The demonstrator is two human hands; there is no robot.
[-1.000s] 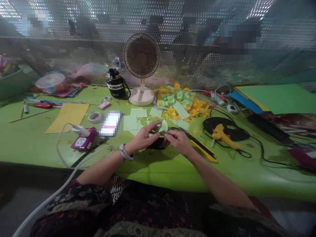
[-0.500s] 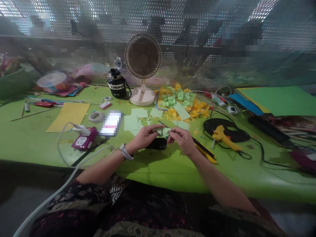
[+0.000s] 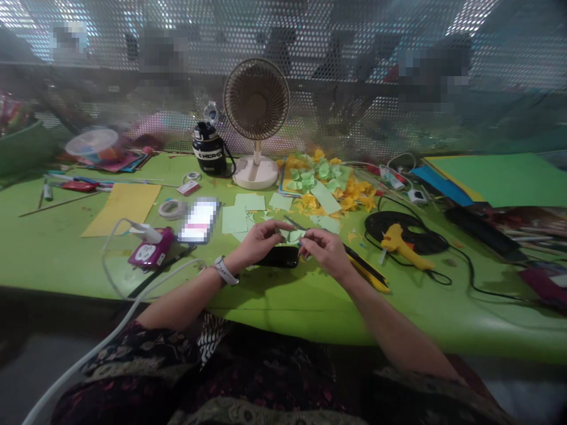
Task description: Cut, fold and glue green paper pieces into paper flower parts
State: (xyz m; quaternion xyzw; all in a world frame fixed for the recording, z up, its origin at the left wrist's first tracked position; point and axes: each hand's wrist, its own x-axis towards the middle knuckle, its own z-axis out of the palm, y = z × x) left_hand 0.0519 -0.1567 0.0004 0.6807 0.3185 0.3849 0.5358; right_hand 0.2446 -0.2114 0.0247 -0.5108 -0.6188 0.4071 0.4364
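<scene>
Together, left hand (image 3: 257, 242) and right hand (image 3: 325, 251) pinch a pale-green paper piece (image 3: 293, 235) between them, fingertips meeting from either side above the worktop (image 3: 283, 307).

I log one desk fan (image 3: 256, 100), one black flask (image 3: 208, 150), one yellow glue gun (image 3: 398, 242), two tape rolls (image 3: 172, 208), one lit phone (image 3: 199, 220), one yellow sheet (image 3: 121, 208), one wristwatch (image 3: 224, 271), and one green paper scrap (image 3: 293, 235) pinched between one left hand (image 3: 257, 243) and one right hand (image 3: 325, 252).
</scene>
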